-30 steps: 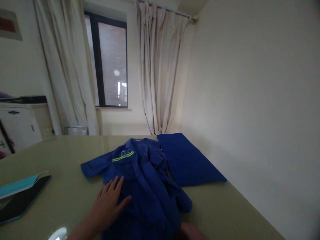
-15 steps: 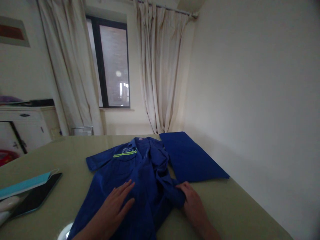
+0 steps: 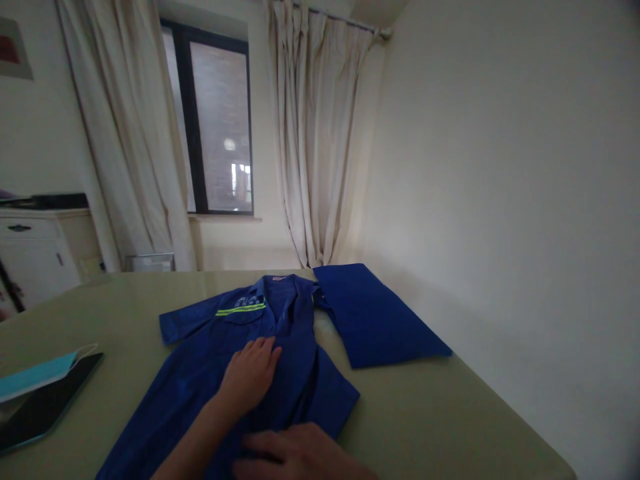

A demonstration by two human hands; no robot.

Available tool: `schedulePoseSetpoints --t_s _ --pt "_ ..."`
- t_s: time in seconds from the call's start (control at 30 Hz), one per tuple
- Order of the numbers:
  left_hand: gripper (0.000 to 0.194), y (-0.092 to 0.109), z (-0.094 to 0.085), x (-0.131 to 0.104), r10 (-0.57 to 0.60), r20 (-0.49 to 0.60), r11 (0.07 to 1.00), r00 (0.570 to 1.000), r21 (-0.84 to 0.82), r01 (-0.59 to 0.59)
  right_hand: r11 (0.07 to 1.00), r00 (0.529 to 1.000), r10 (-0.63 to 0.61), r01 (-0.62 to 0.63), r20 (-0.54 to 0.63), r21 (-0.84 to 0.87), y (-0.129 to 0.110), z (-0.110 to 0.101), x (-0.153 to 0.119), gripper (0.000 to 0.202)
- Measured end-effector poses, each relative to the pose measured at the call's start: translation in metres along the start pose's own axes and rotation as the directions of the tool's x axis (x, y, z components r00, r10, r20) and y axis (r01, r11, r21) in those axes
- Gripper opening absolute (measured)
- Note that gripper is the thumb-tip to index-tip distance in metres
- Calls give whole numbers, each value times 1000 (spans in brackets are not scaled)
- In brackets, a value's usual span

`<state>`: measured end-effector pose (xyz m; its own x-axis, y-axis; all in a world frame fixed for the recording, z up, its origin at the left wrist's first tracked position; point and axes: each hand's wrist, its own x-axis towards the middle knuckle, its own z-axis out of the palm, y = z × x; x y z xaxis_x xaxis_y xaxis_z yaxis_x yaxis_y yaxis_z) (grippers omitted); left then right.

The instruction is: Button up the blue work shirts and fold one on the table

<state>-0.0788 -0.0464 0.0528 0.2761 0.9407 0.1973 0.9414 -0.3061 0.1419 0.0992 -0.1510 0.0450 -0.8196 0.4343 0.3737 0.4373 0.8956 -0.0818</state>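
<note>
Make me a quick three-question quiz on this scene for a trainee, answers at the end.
1. True or false: the blurred right hand is up at the window.
2. Which colour are the stripes on the chest of the blue shirt?
a) red
b) yellow-green
c) white
3. Fill the gap: seen from the wearer's side, the flat blue piece lies to the ____ of the left hand.

Key: 1 false, it is low, over the near part of the shirt; 2 b; 3 right.
</note>
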Motion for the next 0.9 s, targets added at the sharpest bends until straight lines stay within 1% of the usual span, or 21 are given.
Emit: schedulePoseSetpoints --t_s 0.07,0.13,0.17,0.2,0.23,0.27,0.3,0.33,0.4,0.43,0.47,0.53,0.57,0.6,0.63,0.7,0.73,0.77,0.83,0.87,0.9 --pt "56 9 22 7 22 -34 996 999 -90 -25 988 991 136 -135 -12 79 13 -10 -13 57" --pt "59 6 44 10 42 -14 991 999 -128 -43 948 955 295 -294 3 119 30 -23 -35 81" --pt "57 2 52 11 52 -3 989 999 -139 -52 923 930 366 -366 26 116 39 -27 -48 87" --pt "55 -3 59 12 60 1 987 998 -152 -59 898 904 424 -427 55 102 47 -30 -61 86" --pt "52 -7 63 13 61 -2 984 998 -167 -61 874 878 472 -478 83 83 55 -30 -73 76" --pt "49 -11 66 14 57 -12 981 998 -185 -59 853 854 510 -517 99 69 62 -29 -84 60" --pt "45 -15 67 16 55 -23 977 998 -204 -59 834 835 542 -548 95 63 68 -26 -92 47" --pt "41 -18 68 18 48 -37 972 998 -227 -56 817 819 569 -573 72 65 73 -23 -99 41" --pt "34 -22 66 23 21 -64 957 998 -288 -39 776 777 629 -625 -22 79 79 -18 -105 41" --pt "31 -24 65 26 2 -72 942 997 -333 -26 742 739 670 -665 -71 79 81 -16 -105 41" --pt "29 -27 63 28 -21 -77 924 997 -383 -10 696 688 718 -715 -103 68 83 -15 -105 40" --pt "31 -31 60 30 -69 -72 883 995 -468 27 595 590 799 -804 -116 11 85 -13 -105 39" --pt "34 -33 59 31 -88 -65 869 994 -494 44 569 568 816 -822 -109 -22 86 -12 -105 38" --pt "37 -34 58 31 -101 -60 861 993 -506 57 575 577 811 -817 -101 -49 87 -10 -105 37" --pt "40 -35 57 30 -107 -57 859 993 -507 63 604 607 788 -794 -99 -63 87 -9 -105 38" --pt "43 -34 54 29 -96 -52 864 994 -500 58 675 674 726 -736 -136 -40 87 -9 -103 42" --pt "44 -33 53 29 -89 -49 867 995 -495 53 694 685 709 -720 -167 -11 86 -12 -103 45" --pt "45 -31 52 29 -84 -47 871 995 -488 50 698 679 704 -716 -210 24 85 -16 -102 47" --pt "48 -29 51 30 -86 -43 882 995 -468 56 694 639 695 -716 -331 75 78 -29 -104 47" --pt "49 -28 50 30 -90 -41 888 995 -456 62 699 621 676 -710 -398 80 73 -37 -108 45" --pt "50 -27 50 31 -95 -40 894 995 -444 68 712 614 646 -699 -453 67 66 -44 -113 44"
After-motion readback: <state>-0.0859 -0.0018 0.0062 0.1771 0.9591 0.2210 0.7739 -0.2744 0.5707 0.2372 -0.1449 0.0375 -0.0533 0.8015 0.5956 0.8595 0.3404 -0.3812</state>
